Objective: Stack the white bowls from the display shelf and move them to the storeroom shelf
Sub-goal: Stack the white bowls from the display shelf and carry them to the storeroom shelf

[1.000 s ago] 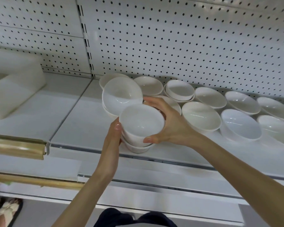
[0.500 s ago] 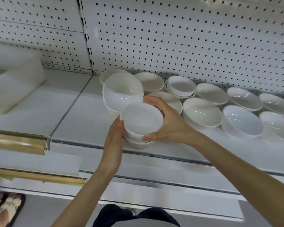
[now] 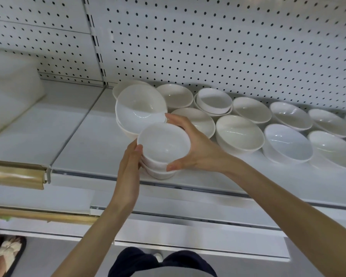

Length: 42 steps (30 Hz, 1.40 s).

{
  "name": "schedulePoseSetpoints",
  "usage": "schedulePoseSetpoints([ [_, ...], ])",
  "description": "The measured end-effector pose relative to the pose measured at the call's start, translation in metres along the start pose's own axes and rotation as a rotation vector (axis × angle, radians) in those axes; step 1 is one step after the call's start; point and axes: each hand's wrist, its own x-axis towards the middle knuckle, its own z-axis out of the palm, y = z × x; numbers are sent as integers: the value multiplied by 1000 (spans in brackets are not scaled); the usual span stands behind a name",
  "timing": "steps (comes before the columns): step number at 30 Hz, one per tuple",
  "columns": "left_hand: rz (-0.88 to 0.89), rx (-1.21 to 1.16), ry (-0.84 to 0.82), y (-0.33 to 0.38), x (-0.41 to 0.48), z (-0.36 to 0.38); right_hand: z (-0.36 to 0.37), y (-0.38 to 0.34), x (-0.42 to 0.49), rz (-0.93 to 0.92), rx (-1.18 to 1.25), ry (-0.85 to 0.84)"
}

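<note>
Here, bowl stack [image 3: 164, 145] near shelf [image 3: 92, 150] front edge.

Between my fingers [image 3: 174, 119]: stack of small bowls [image 3: 163, 144], plain glossy white, no pattern.
Just beyond my fingers: large bowl [image 3: 141, 108], plain white, shaded grey inside.
Right of my fingers: cream bowls [image 3: 240, 132], off-white and unpatterned. Further right, the bluish bowl [image 3: 287, 143] reads as a cooler white.
Above my fingers: pegboard [image 3: 208, 47], white with a regular grid of black dots.
Under my fingers: shelf deck [image 3: 88, 140], pale grey-white.
Left of and below my fingers: price rail [image 3: 14, 174], gold.
Far below my fingers: trousers [image 3: 162, 262], dark navy; sandals [image 3: 6, 250], cream straps on black soles.
</note>
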Motion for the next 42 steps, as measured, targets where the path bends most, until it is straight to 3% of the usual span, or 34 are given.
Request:
schedulePoseSetpoints([
  [4, 6, -9, -25, 2, 1, -4, -20, 10, 4, -39, -37, -4],
  [6, -4, -11, -29, 3, 1, -4, -47, 21, 10, -41, -46, 134],
  [10, -14, -3, 6, 8, 0, 5, -109, 57, 25, 168, -257, 330],
  [17, -29, -69, 69, 5, -7, 22, -146, 86, 45, 313, -347, 286],
  [22, -27, -95, 102, 1, -5, 25, -148, 86, 56, 336, -195, 254],
  [29, -26, -81, 134, 4, -5, 30, -145, 91, 68, 298, -195, 225],
  [42, -15, -89, 126, 1, -4, 28, -136, 99, 72, 297, -117, 379],
])
